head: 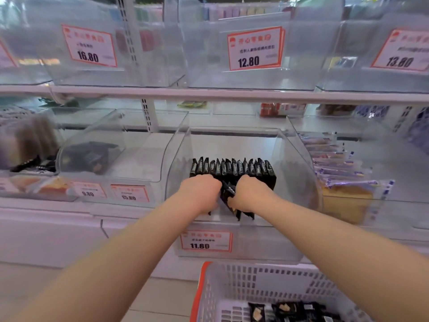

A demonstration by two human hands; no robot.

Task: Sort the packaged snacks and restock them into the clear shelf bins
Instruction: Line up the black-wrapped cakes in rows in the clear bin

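A row of several black snack packets stands on edge inside the clear middle bin, which carries an 11.80 price tag. Both my hands reach into this bin. My left hand and my right hand curl round a small bunch of black packets held between them, just in front of the standing row. Packet ends stick out below my right hand. More black packets lie in the white basket below.
Clear bins line both shelves. The bin to the left holds dark packets at its far side. The bin to the right holds purple-striped cake packs. Upper bins show tags 16.80, 12.80 and 13.80.
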